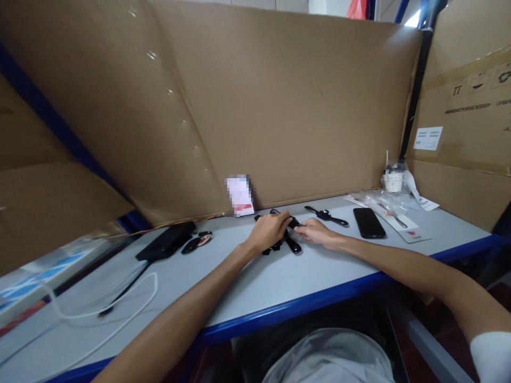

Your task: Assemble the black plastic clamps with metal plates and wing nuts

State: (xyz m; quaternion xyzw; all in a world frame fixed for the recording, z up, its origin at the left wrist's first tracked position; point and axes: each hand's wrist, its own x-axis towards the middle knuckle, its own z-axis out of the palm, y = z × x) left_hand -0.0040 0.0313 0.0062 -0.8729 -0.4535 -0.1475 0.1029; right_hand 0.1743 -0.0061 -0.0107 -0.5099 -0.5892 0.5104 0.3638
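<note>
Head view: both hands, left hand [268,231] and right hand [317,232], grip black watch [293,246] mid-table [247,282]

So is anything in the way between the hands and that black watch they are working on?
No, nothing visible is in the way. The left hand and the right hand are both already on the black watch. The other watch and the phone lie off to the right on the table.

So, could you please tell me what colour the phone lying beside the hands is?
Black; the phone shows best in the head view.
</note>
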